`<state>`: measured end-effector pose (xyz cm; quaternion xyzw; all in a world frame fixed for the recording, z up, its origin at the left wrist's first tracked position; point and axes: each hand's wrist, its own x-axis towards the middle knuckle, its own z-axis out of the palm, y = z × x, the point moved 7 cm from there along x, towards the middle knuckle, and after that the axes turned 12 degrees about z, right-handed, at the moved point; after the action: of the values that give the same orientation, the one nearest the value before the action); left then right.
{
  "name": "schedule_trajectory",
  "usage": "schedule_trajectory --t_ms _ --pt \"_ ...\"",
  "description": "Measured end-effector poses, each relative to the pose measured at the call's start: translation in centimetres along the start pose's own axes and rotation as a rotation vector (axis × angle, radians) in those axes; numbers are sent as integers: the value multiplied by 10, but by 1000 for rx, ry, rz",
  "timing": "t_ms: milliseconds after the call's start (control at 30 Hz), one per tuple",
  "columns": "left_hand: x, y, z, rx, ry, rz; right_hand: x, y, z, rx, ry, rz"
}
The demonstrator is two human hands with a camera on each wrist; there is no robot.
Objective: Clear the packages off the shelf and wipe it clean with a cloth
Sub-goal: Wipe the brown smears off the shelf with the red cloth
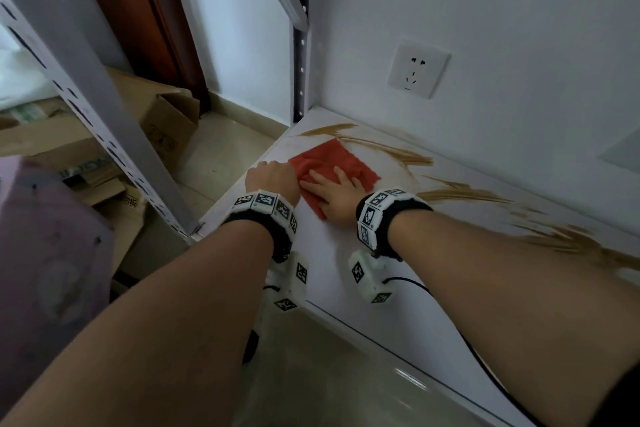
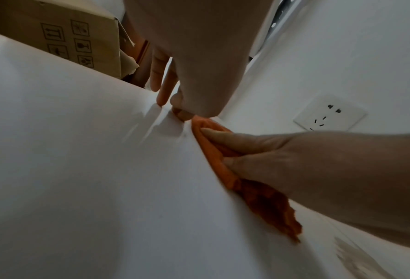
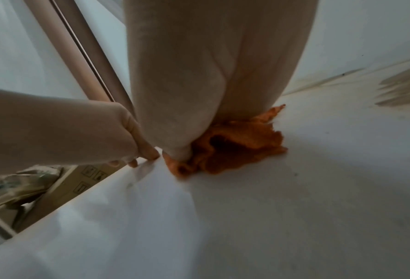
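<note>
On the white shelf (image 1: 332, 274), right hand (image 1: 334, 196) fingers flat on red cloth (image 1: 341, 159), left hand (image 1: 273, 178) fingers curled at its edge.

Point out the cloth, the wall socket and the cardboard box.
cloth (image 1: 332, 158): head view, bare red part beyond the fingers.
wall socket (image 1: 418, 68): head view, middle of the white plate.
cardboard box (image 1: 166, 121): head view, open flap.

A: Head view: soft, even daylight; the wall socket (image 1: 418, 68) is sharp; brown streaks (image 1: 554, 232) right of it smear with motion blur; the upright left of it bows at the frame edge.

B: Wrist views: dimmer, grainy; soft shadows below the socket (image 2: 329, 115); edges blurred.
</note>
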<state>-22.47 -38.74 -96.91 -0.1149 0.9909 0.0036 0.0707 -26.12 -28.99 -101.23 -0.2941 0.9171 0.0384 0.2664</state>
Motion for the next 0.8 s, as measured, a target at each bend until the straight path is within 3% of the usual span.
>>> schedule_trajectory --t_ms 133,233,333,567,667,800 --pt "3 3 -2 13 -11 1 8 41 -11 29 31 152" --pt "3 1 -2 -14 -3 -16 4 88 -22 12 131 263" --pt "3 -1 -1 -55 2 -28 -15 109 -19 156 200 344" --pt "5 -4 -2 -123 4 -53 0 35 -8 321 156 70" --pt "3 -6 0 -105 7 -56 13 20 -10 235 178 36" --pt "3 -11 1 -155 4 -88 24 39 -15 119 154 82"
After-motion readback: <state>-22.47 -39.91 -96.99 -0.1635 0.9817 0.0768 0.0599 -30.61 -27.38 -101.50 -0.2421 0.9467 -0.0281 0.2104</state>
